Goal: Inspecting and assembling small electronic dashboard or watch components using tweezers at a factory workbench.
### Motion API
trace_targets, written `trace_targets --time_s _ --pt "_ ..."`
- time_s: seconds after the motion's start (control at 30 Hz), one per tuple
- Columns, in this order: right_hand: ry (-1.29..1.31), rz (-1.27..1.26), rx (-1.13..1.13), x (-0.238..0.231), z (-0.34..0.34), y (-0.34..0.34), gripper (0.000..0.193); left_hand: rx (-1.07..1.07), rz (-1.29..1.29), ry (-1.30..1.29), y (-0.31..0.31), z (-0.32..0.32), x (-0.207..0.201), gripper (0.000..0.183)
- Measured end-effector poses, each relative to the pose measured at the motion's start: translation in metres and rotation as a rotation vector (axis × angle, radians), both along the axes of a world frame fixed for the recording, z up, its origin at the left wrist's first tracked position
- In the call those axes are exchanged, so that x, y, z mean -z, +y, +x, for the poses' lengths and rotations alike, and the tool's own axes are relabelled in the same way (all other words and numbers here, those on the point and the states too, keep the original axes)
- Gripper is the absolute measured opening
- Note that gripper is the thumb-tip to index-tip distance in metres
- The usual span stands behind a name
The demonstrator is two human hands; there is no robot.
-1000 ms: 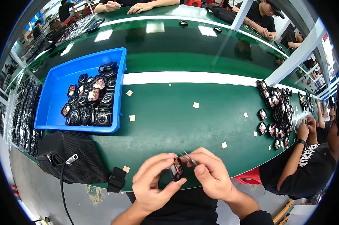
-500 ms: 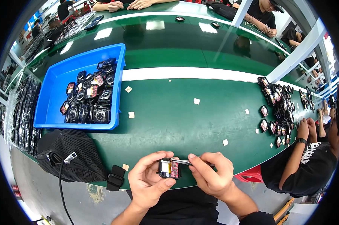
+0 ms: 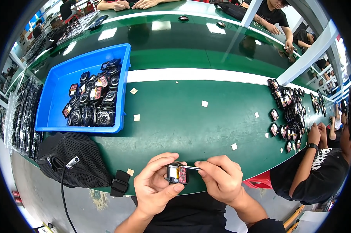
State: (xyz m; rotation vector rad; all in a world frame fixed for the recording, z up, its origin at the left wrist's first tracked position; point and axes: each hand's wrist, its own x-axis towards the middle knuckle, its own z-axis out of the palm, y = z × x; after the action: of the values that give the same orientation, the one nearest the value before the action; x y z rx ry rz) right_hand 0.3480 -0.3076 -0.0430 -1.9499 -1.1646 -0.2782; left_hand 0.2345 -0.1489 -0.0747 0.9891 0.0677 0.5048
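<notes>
My left hand (image 3: 155, 179) grips an open smartwatch case (image 3: 178, 174) by its sides, thumb below and fingers above. Inside the black shell show a red circuit board, a silvery-white block and a strip of yellow tape. Between the thumb and fingers of my right hand (image 3: 223, 176) is a pair of metal tweezers (image 3: 192, 167). Their tips reach the upper part of the case, near the yellow tape; whether they pinch anything there is too small to tell. Both hands are above the bench's near edge.
At the left a blue bin (image 3: 123, 93) holds several watch cases. A black mesh bag (image 3: 72, 161) lies before it. More watch cases (image 3: 290, 112) are heaped at the right, beside a co-worker (image 3: 315, 163). Small pale squares (image 3: 204, 103) dot the green bench (image 3: 171, 128).
The watch case and my left hand have shifted slightly to the right. The tweezers now lie at a slightly different slant. Across the bench, a co-worker's hand has moved outward and down.
</notes>
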Motion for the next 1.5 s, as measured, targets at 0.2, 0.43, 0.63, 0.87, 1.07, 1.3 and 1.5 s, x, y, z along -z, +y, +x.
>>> trace_targets --time_s 0.2,0.43,0.63,0.87,1.07,1.3,1.5 --pt "0.040 0.012 0.003 0.007 -0.004 0.006 0.018 -0.021 0.046 0.019 0.003 -0.002 0.001 0.062" --pt "-0.130 -0.072 0.046 0.005 -0.009 0.006 0.027 -0.029 0.086 0.060 0.003 -0.002 0.001 0.061" --pt "-0.057 -0.088 0.003 0.001 -0.004 0.004 0.027 -0.042 0.079 0.089 0.006 -0.001 -0.004 0.062" --pt "0.058 -0.215 0.221 -0.010 0.035 -0.016 0.037 -0.314 0.433 0.020 0.062 0.010 -0.043 0.057" --pt "-0.084 -0.540 0.337 -0.010 0.101 -0.019 0.040 -0.606 0.787 0.106 0.118 0.025 -0.067 0.034" --pt "-0.283 -0.592 0.294 0.009 0.168 -0.010 0.029 -0.551 0.571 0.175 0.136 0.036 -0.065 0.033" --pt "-0.283 -0.506 0.319 -0.002 0.168 -0.020 0.039 -0.546 0.684 0.217 0.157 0.039 -0.051 0.027"
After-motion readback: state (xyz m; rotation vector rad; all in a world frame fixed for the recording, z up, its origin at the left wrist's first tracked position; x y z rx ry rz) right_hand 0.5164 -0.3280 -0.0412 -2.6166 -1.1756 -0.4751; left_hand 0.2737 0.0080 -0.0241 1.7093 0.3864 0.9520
